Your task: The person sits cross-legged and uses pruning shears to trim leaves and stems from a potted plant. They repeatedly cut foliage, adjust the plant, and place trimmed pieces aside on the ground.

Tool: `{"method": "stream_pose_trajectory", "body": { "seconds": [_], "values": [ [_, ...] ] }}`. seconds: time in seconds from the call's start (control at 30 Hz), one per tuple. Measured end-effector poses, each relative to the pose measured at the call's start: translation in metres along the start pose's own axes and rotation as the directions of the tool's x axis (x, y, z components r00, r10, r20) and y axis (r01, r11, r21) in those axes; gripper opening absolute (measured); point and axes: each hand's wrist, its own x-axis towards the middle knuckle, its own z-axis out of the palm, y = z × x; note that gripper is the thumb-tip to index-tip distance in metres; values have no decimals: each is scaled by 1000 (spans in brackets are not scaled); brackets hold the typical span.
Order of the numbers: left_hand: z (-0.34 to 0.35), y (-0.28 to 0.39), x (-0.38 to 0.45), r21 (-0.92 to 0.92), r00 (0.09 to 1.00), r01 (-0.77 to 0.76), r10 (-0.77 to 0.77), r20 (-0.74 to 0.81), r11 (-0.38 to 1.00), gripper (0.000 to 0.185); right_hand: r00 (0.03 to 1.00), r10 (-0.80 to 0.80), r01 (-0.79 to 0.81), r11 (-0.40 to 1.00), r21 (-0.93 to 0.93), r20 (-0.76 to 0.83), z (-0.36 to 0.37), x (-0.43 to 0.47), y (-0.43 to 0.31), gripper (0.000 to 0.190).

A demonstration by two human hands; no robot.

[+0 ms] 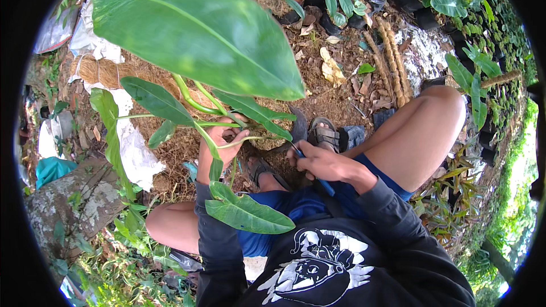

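A leafy plant with large arrow-shaped green leaves (200, 30) rises in front of me, its biggest leaf covering much of the upper left. My left hand (228, 134) grips its stems near their base. In my right hand (320, 160) is a blue-handled tool (326, 187) with a thin metal tip pointing towards the plant; its exact kind is unclear. The tip lies close to the end of a narrow leaf (260, 115). Below the stems, a root ball or pot of soil (266, 136) is partly hidden by leaves and my left hand.
Coir-wrapped poles (394, 64) lie on the ground at the upper right. Rolled coconut fibre (102, 70) and white sacking (132, 153) are at the left, above a large rock (81, 200). Potted seedlings (337, 0) line the top. My sandalled feet (326, 134) are beside the soil.
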Motion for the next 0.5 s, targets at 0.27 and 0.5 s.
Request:
{"method": "stream_pose_trajectory", "body": {
  "seconds": [0.27,0.5],
  "values": [
    [6,-2,-1,9,990,-135,136,-38,991,40,960,-250,247,968,-41,-124,10,-16,-20,42],
    [11,-9,-5,145,966,-215,232,-113,966,36,746,-624,400,698,-593,-231,17,27,-17,29]
  ]
}}
